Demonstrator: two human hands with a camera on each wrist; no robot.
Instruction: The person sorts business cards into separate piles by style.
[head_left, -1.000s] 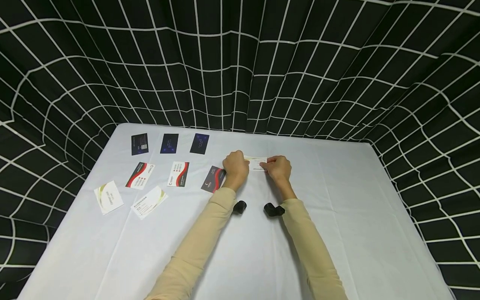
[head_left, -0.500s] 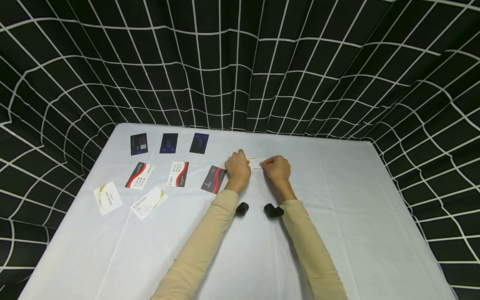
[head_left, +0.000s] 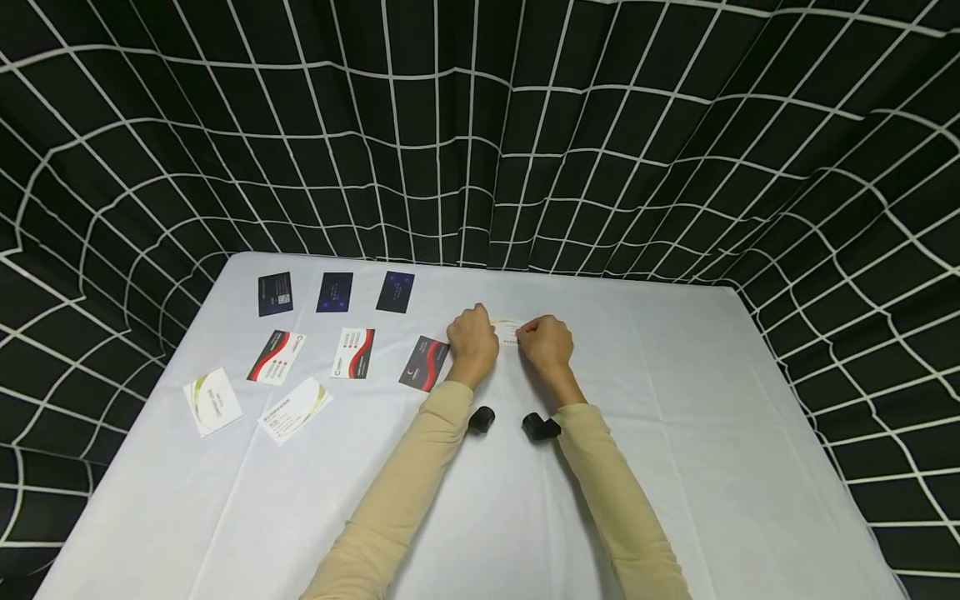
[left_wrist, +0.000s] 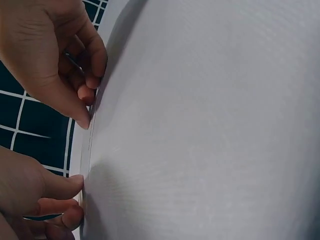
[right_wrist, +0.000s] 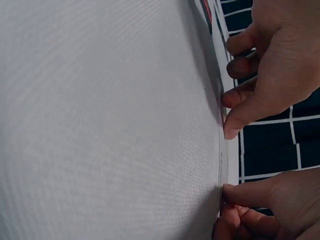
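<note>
A white business card (head_left: 506, 333) with thin gold arcs lies on the far part of the table, between both hands. My left hand (head_left: 474, 337), fingers curled, grips its left end. At the right end, the thumb and fingers of my right hand (head_left: 547, 342) pinch the card's edge. Seen almost edge-on in the left wrist view, the card (left_wrist: 88, 150) is a thin strip close to the cloth. The right wrist view shows both thumbs at this strip too. The hands cover both ends of the card. A dark card with a red wave (head_left: 424, 363) lies just left of my left wrist.
Three dark blue cards, with one (head_left: 334, 292) in the middle, form a back row at the left. Two red, white and black cards (head_left: 352, 353) lie before them. White-and-gold cards (head_left: 213, 402) lie nearer. A black curtain with white grid (head_left: 420, 167) rises behind the table.
My right hand has shifted slightly left, hiding the card's right end, which showed a second ago. The left hand has turned a little at its end. The other cards stay put.
</note>
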